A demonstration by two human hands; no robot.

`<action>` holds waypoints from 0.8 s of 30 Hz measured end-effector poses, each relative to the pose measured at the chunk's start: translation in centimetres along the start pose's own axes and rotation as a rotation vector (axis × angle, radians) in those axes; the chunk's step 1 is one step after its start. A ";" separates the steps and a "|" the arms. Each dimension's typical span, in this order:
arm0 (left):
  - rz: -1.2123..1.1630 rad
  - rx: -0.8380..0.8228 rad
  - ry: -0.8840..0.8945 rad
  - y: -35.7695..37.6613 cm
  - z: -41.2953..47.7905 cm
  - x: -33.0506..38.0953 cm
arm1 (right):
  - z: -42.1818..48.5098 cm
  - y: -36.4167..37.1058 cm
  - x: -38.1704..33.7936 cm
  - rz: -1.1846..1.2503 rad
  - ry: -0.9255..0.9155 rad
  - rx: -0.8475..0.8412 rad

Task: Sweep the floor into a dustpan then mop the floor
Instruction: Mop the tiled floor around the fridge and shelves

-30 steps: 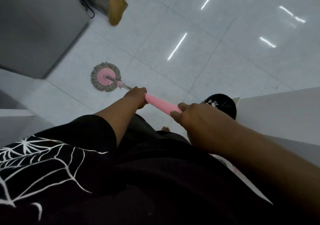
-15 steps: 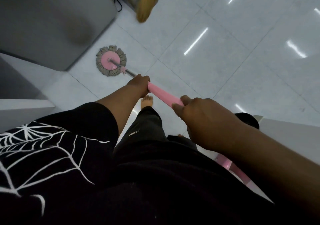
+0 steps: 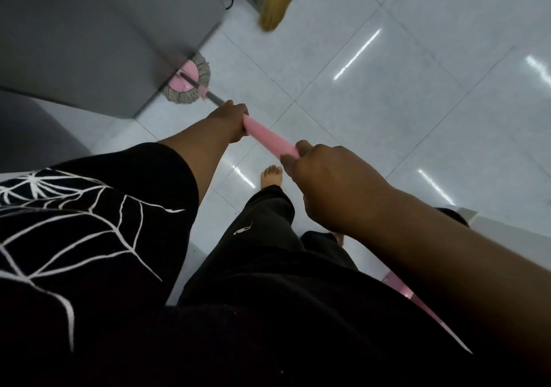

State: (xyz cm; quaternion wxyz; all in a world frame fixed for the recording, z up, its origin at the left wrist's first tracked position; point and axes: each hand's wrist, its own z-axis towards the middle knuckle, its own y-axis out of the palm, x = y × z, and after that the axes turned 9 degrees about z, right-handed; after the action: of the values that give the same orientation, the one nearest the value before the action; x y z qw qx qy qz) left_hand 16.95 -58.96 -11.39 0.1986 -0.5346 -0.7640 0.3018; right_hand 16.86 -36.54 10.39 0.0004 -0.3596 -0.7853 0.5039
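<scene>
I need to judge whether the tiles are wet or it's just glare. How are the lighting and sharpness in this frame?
Head view: dim overall; bright streaks on the glossy floor are ceiling-light reflections, so wetness cannot be judged. The broom and grey cabinet are motion-blurred; the mop head is soft; both hands are reasonably sharp. Wide-angle bending shows at the edges.

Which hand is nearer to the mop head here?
Left. The left hand grips the pink handle just up the pole from the mop head; the right hand holds the handle further back, toward the body.
</scene>
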 end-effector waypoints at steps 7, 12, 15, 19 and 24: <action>-0.014 -0.012 -0.047 2.0 -1.5 4.1 | -3.9 1.7 1.9 -0.002 -0.011 -0.026; -0.009 -0.004 -0.029 4.5 -4.6 10.9 | -10.9 3.5 5.0 -0.002 0.018 -0.026; -0.019 -0.009 0.003 5.9 -6.9 16.3 | -15.9 4.8 7.6 -0.015 0.038 -0.030; 0.023 -0.024 0.064 7.3 -9.9 23.3 | -22.6 6.3 10.6 -0.032 0.076 -0.069; 0.089 -0.032 0.139 8.5 -12.5 29.7 | -28.9 7.0 12.6 -0.071 0.135 -0.074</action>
State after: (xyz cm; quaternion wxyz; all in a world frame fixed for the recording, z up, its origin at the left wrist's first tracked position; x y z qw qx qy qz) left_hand 20.32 -25.96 -8.49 0.2291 -0.5908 -0.7285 0.2603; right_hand 21.93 -4.86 14.53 0.0580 -0.3644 -0.8138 0.4490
